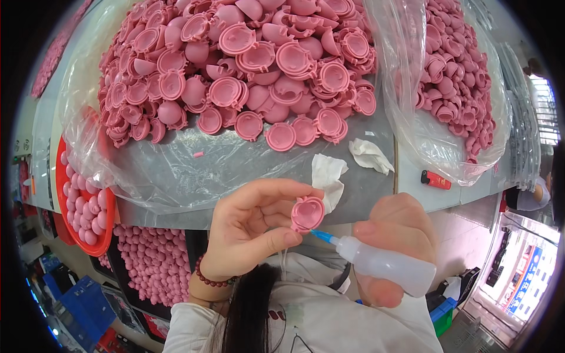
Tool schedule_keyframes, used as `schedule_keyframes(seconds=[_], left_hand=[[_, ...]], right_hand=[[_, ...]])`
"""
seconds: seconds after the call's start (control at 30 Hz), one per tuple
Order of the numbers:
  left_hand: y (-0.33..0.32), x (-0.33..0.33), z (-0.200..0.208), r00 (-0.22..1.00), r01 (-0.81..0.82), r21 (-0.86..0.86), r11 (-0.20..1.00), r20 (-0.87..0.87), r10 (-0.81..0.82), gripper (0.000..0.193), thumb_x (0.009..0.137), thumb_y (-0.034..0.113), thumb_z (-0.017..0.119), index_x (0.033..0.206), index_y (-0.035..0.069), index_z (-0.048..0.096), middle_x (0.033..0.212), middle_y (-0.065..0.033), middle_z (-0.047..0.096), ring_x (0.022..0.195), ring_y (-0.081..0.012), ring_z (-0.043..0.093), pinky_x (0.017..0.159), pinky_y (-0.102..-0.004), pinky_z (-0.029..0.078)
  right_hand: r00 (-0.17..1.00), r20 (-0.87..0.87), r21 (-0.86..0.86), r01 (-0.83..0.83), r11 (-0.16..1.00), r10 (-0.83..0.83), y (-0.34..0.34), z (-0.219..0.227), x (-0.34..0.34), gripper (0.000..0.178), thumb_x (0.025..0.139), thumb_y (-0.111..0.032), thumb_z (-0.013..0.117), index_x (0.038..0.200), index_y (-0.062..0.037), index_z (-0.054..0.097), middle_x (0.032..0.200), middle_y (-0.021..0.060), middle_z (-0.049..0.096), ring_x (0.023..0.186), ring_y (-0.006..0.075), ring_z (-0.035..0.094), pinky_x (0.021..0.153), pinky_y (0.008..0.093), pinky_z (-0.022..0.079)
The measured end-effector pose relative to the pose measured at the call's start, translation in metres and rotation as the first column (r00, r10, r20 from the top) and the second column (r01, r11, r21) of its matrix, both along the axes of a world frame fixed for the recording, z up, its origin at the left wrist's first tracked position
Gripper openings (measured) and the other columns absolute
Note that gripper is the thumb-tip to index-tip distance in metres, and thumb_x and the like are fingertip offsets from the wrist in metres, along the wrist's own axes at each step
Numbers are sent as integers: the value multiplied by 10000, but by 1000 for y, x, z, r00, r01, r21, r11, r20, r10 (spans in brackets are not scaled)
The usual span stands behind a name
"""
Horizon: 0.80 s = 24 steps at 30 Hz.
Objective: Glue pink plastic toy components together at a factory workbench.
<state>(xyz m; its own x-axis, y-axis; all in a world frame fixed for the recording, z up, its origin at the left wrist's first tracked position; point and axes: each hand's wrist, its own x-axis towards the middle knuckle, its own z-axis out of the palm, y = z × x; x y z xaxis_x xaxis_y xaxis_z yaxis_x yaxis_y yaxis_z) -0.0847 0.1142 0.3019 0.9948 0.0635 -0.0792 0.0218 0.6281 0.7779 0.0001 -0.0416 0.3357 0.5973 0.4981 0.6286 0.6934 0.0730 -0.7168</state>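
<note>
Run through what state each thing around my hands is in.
Left hand: closed, fingers and thumb on a pink half shell.
Pink half shell: held, hollow side showing.
Right hand: closed around a squeeze bottle.
Squeeze bottle: tilted, blue tip at the shell; contact unclear.
Pile of shells: heaped loosely, facing different ways.
Tissues: crumpled.
Red basin: holding pink balls.
Red lighter: lying down, unlit.

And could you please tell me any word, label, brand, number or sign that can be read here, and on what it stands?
None reads clearly enough to quote.
Blue panel at far right: markings too small and distorted to read.
White shirt: small dark marks, unreadable.
Red lighter: any lettering is too small to read.
Bottle in the right hand: no lettering visible.
</note>
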Motion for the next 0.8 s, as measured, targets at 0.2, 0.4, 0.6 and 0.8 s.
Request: schedule_keyframes(seconds=[0.2,0.4,0.6,0.8], left_hand=[[-1,1,3,1000,4,24,1000,-14,-4,406,704,-78,558,1090,-55,433,1079,-170,509,933,-180,537,765,-269,455],[-3,0,5,993,-45,-2,999,-110,45,448,650,-8,663,1033,-62,436,1031,-250,514,917,-229,553,801,-313,449],[-3,1,6,992,-47,-8,999,-117,45,454,636,0,679,1020,-60,445,1020,-248,521,913,-231,556,794,-314,454],[-3,1,7,992,-52,-7,999,-117,51,441,634,2,681,1005,-61,451,1013,-248,523,916,-234,554,796,-319,453]], right_hand=[[987,159,14,24,1000,-26,5,-9,2,578,765,-532,405,807,24,555,598,33,501,452,124,394,386,251,282],[996,88,6,-12,1000,11,-1,-5,4,503,684,-477,553,856,-6,595,602,12,515,460,130,415,389,249,306],[998,-3,18,62,998,-62,1,-5,1,489,664,-457,610,878,-17,611,613,5,524,457,135,421,387,250,314],[997,1,56,75,996,-75,2,-4,1,483,687,-462,590,865,-13,609,637,15,537,468,139,430,389,247,314]])
